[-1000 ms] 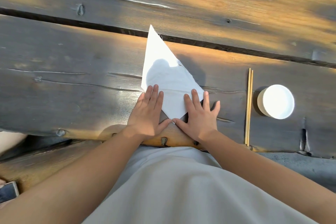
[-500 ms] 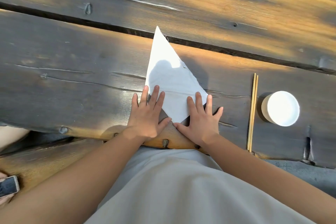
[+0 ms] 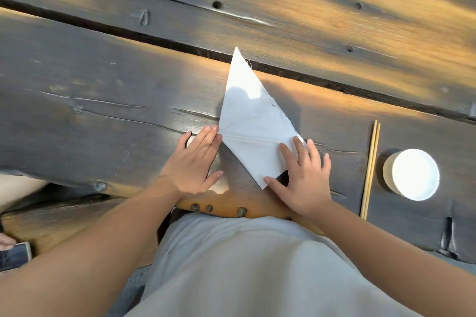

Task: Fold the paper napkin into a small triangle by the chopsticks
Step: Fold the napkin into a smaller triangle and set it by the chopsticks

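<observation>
A white paper napkin (image 3: 251, 121) lies folded into a tall triangle on the dark wooden table, its tip pointing away from me. My left hand (image 3: 194, 165) lies flat on the wood just left of the napkin, fingertips at its left corner. My right hand (image 3: 301, 177) rests flat with straight fingers on the napkin's lower right edge, thumb at the near corner. A pair of wooden chopsticks (image 3: 371, 167) lies lengthwise to the right, about a hand's width from my right hand.
A small white round dish (image 3: 412, 174) stands right of the chopsticks. A dark gap (image 3: 154, 37) runs between the table planks behind the napkin. A phone (image 3: 14, 256) held by another person's fingers shows at the lower left. The table's near edge (image 3: 231, 210) touches my shirt.
My left hand slid off the napkin to its left side. My right hand shifted slightly right along the lower edge. The napkin stays flat in place.
</observation>
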